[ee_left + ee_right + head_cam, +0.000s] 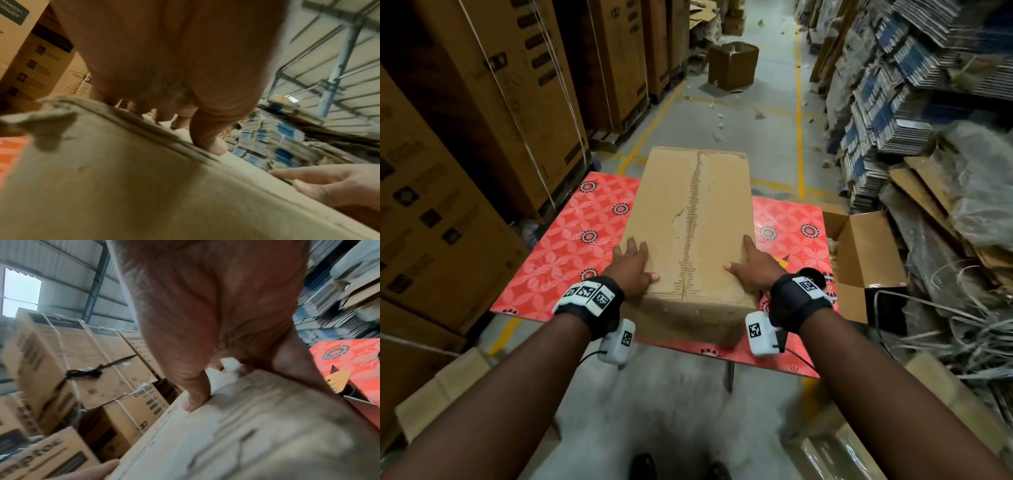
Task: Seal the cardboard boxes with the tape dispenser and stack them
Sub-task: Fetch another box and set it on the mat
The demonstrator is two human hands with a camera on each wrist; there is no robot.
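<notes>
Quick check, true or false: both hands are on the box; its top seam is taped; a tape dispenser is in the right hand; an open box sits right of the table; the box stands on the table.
1. Both hands, left hand and right hand, are on the box. True.
2. Top seam taped. False: the seam shows bare torn cardboard.
3. Dispenser in the right hand. False: it holds only the box.
4. An open box sits right of the table. True.
5. The box stands on the table. True.

Red floral bench [571,246] up front, tall strapped cartons [482,102] lining the left, bundled flattened cardboard [893,102] heaped on the right, yellow floor lines [799,102] running down the aisle.
</notes>
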